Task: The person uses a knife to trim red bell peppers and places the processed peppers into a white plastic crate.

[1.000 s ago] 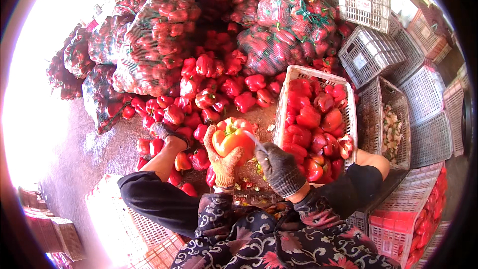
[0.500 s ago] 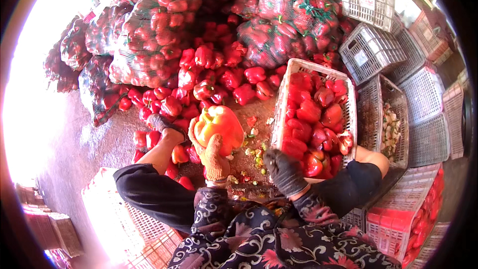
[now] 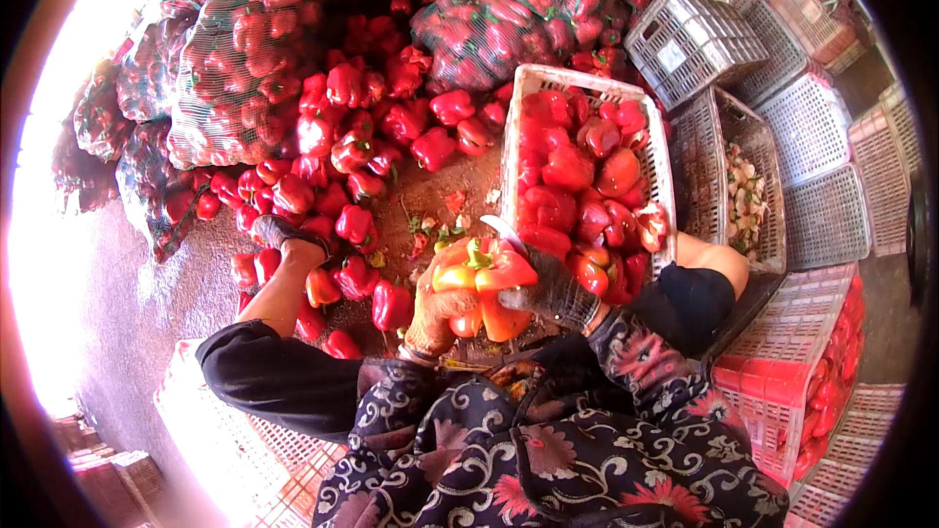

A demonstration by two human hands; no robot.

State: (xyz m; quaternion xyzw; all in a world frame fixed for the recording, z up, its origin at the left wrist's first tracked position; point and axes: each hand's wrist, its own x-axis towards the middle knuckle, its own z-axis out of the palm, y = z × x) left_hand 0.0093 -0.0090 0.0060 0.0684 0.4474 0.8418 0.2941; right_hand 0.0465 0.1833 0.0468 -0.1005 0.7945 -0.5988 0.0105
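Observation:
My left hand (image 3: 438,310), in an orange knit glove, grips a large orange-red bell pepper (image 3: 489,301) with its green stem facing up. My right hand (image 3: 553,288), in a dark grey glove, is closed on a knife (image 3: 503,229) whose curved pale blade rises behind the pepper's top; the handle is hidden. Both hands are low in front of my body. Just beyond them lie scraps of stem and flesh (image 3: 430,228) on a brown surface. A white crate (image 3: 513,124) full of red peppers stands right behind my right hand.
Loose red peppers (image 3: 354,225) heap ahead and left, below mesh sacks (image 3: 245,59) of peppers. Stacked plastic crates (image 3: 802,127) line the right, one (image 3: 724,244) holding pale scraps. My bent legs (image 3: 274,288) flank the work spot; a pale crate (image 3: 274,450) sits behind the left one.
My right hand has come in from the right onto the pepper, the blade now showing at its top. The pepper has turned and lowered. The whole view has shifted, moving the scene up and left.

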